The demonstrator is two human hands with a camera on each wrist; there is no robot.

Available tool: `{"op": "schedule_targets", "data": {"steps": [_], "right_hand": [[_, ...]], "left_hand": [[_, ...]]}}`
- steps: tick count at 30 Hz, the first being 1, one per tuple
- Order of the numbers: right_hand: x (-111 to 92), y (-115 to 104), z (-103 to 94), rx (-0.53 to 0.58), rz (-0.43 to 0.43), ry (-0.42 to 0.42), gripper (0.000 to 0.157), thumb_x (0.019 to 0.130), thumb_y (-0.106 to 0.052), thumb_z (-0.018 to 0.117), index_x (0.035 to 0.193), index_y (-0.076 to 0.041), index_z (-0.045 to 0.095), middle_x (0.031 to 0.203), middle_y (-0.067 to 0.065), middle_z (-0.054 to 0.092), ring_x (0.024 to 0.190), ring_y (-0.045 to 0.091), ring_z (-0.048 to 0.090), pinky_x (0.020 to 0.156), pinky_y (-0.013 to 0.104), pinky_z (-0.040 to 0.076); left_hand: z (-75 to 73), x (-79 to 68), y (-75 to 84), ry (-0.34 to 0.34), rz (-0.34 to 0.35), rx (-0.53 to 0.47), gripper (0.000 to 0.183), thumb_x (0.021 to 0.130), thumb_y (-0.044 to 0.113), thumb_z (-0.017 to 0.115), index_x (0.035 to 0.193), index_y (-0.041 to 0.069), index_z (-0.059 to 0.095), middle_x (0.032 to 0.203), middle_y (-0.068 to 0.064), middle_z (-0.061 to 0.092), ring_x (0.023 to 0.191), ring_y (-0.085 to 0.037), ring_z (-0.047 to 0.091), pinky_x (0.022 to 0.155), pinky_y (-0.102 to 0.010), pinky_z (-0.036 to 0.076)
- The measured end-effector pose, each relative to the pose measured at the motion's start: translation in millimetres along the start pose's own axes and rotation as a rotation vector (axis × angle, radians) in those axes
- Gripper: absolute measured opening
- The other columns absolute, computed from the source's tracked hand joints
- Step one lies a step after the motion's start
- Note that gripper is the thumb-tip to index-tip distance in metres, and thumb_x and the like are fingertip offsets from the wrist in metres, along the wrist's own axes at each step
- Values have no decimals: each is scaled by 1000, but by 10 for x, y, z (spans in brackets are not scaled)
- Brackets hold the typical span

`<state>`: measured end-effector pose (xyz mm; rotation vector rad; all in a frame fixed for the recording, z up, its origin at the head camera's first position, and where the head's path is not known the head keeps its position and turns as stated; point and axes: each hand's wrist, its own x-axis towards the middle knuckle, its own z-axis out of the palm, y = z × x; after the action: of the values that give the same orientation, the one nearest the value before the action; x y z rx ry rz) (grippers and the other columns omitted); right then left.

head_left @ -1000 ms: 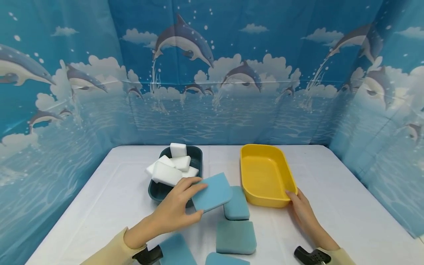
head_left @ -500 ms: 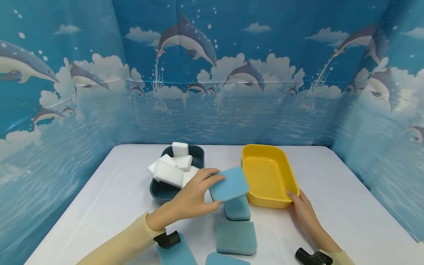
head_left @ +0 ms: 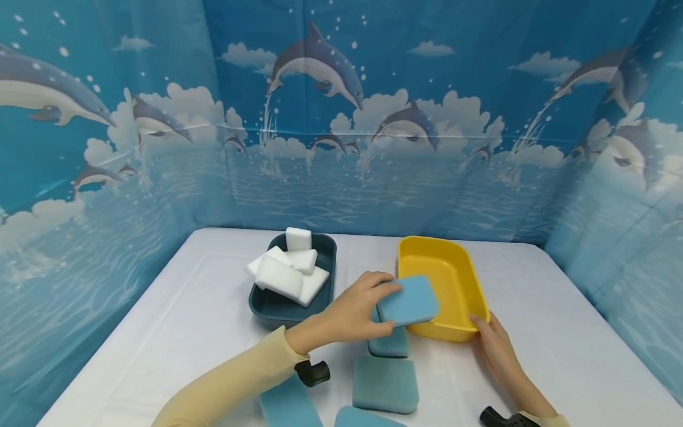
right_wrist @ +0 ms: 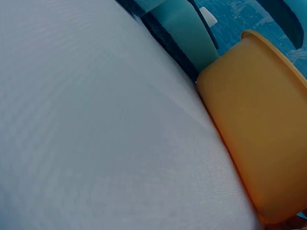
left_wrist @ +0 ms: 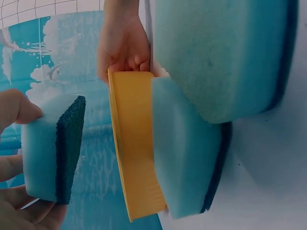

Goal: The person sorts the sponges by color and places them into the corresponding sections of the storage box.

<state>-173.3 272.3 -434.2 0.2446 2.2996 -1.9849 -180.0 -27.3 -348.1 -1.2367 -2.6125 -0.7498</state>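
Note:
My left hand (head_left: 354, 311) pinches a light-blue sponge (head_left: 409, 301) between thumb and fingers. In the head view the sponge overlaps the near-left part of the yellow tub (head_left: 453, 284). The left wrist view shows the sponge's dark scouring layer (left_wrist: 71, 148) and the fingers (left_wrist: 12, 167) along its edges, held up off the table. At the tub's near right corner my right hand (head_left: 498, 350) grips the rim, thumb over the edge. Only the tub's outer wall (right_wrist: 254, 110) fills that side of the right wrist view, with the hand almost wholly out of frame.
Several blue sponges lie on the white table in front of me, including one (head_left: 392, 344) beside the tub and another (head_left: 386, 384) nearer. A dark teal tub (head_left: 269, 308) at the back left holds a pile of white foam blocks (head_left: 279, 277). A dolphin-print curtain (head_left: 341, 190) stands behind.
My left hand has carried the blue sponge rightward, from beside the dark tub to over the yellow tub's near-left edge. The right hand keeps its grip on the rim. The head view has shifted slightly.

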Motion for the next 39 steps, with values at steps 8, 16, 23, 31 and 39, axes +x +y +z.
{"op": "schedule_targets", "data": {"steps": [8, 16, 23, 31, 39], "right_hand": [[8, -36, 40, 3, 45, 2, 68, 101, -39, 33, 152, -8, -1, 156, 13, 10, 106, -13, 35, 79, -5, 33], [14, -51, -19, -40, 70, 12, 66, 101, -40, 30, 152, -12, -2, 159, 11, 4, 127, 5, 27, 105, 7, 30], [14, -43, 8, -56, 78, 10, 66, 101, -40, 29, 152, -12, -3, 159, 11, 4, 135, 16, 19, 117, 22, 23], [5, -38, 5, -42, 64, 5, 67, 101, -40, 30, 152, -11, -3, 158, 12, 6, 129, 9, 27, 103, 7, 31], [12, -43, 30, -46, 78, 8, 67, 101, -41, 30, 152, -11, -3, 159, 12, 7, 130, 11, 26, 117, 22, 25]], "left_hand": [[122, 233, -31, -14, -39, -60, 53, 85, 29, 65, 134, 14, 50, 139, -6, 45, 123, -19, 45, 96, -22, 48], [270, 541, -4, -10, -80, -73, 53, 85, 31, 63, 134, 16, 51, 138, -4, 47, 124, -18, 46, 98, -21, 46], [372, 732, 17, -7, -112, -54, 54, 84, 30, 63, 134, 15, 50, 136, -3, 48, 116, -15, 47, 91, -17, 47], [464, 916, 0, 29, -183, -53, 55, 85, 31, 63, 135, 13, 50, 136, -6, 48, 117, -18, 49, 94, -20, 47], [541, 1037, -62, -2, -236, -7, 56, 85, 32, 64, 135, 14, 50, 135, -4, 49, 117, -16, 49, 96, -21, 46]]}}
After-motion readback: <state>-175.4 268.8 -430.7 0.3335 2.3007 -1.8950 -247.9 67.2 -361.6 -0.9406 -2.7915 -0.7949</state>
